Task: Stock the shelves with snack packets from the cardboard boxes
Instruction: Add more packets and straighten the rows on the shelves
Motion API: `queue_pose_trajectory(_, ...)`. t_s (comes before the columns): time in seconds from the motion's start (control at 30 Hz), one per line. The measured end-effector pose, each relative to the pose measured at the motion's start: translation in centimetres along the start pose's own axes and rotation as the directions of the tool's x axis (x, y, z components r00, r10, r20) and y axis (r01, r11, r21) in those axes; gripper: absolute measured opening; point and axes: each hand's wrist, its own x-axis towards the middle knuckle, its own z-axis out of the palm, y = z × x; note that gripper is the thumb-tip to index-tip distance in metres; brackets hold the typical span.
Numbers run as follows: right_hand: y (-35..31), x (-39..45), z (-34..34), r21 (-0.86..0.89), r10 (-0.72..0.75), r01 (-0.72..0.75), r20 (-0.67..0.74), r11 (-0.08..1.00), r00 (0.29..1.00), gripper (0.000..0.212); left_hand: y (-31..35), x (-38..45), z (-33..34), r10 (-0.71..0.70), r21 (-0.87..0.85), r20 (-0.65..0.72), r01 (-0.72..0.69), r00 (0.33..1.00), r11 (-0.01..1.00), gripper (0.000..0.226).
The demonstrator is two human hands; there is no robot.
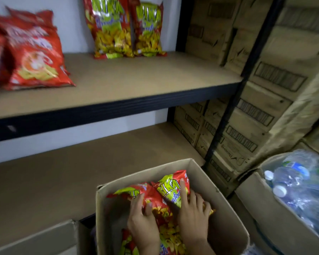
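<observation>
Both hands sit inside the cardboard box [173,208]: left hand [143,219] and right hand [191,216] each grip a "BIKA" snack packet [170,184]; upper shelf [127,80] bare near its right edge.

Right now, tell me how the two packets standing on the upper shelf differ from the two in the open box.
The shelf packets stand upright against the back wall; the box packets lie tilted inside the cardboard box. The shelf packets are untouched and stand side by side; the left hand grips one box packet and the right hand grips the other. All four share the same red, green and yellow print.
</observation>
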Motion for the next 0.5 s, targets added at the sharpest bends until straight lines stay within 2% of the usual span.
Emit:
queue_pose_trajectory(0.13, -1.3, -1.8, -4.8, 0.208, 0.102, -0.081, -0.095, 0.975, 0.990, 0.092, 4.4, 0.1, -3.7, 0.210, -0.081, -0.028, -0.212, 0.977, 0.974, 0.026)
queue_pose_trajectory(0.2, -1.9, -2.4, -7.4, 0.309, 0.158, -0.122, -0.095, 0.943, 0.983, 0.091, 6.9, -0.1, -5.3, 0.327, -0.097, -0.048, -0.330, 0.944, 0.939, 0.038)
queue_pose_trajectory(0.3, -2.7, -3.1, -11.2, 0.431, 0.207, -0.139, -0.116, 0.892, 0.971, 0.089, 10.1, 0.0, -7.2, 0.426, -0.052, -0.004, -0.426, 0.905, 0.903, 0.052)
queue_pose_trajectory(0.5, -4.0, -3.0, -18.4, 0.613, 0.225, 0.005, -0.296, 0.790, 0.928, 0.085, 16.9, 1.6, -10.9, 0.697, 0.050, 0.018, -0.697, 0.716, 0.715, 0.058)
